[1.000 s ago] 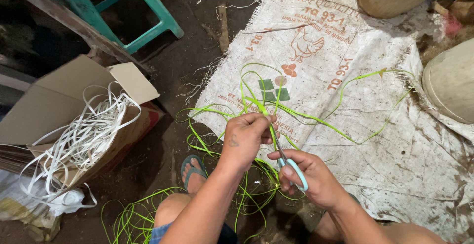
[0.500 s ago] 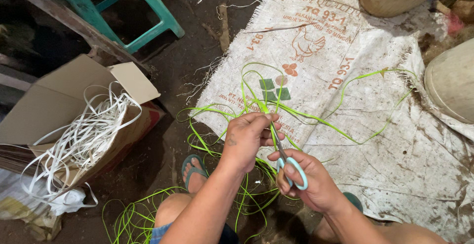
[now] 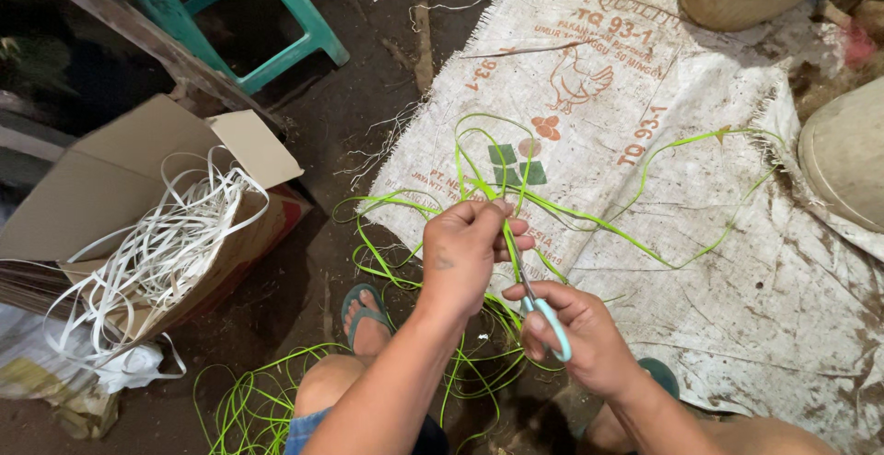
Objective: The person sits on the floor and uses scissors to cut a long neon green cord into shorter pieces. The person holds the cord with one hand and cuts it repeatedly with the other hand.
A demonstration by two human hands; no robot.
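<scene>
Left hand (image 3: 471, 248) pinches a bunch of lime-green plastic strips (image 3: 589, 223), fingers closed on them, above the woven sack (image 3: 737, 234). Right hand (image 3: 575, 340) at 5 o'clock of it, fingers through the teal-handled scissors (image 3: 534, 294); blades point to 11 at the pinched strips, gap between them unclear. Cardboard box (image 3: 120, 174) of white strips (image 3: 157, 252) at 9 o'clock. Teal stool (image 3: 276, 13) at 11.

**Lime strips, teal handles**

The strips (image 3: 589, 223) are lime green. The scissors (image 3: 543, 312) have pale teal handles and grey blades. At 1 o'clock the sack (image 3: 737, 262) is dirty white with orange print and dark green squares. At 9 o'clock a brown box (image 3: 110, 179) holds white bands (image 3: 157, 252). At 11 o'clock the stool (image 3: 276, 13) is teal. The sandal (image 3: 361, 312) is teal too.
</scene>
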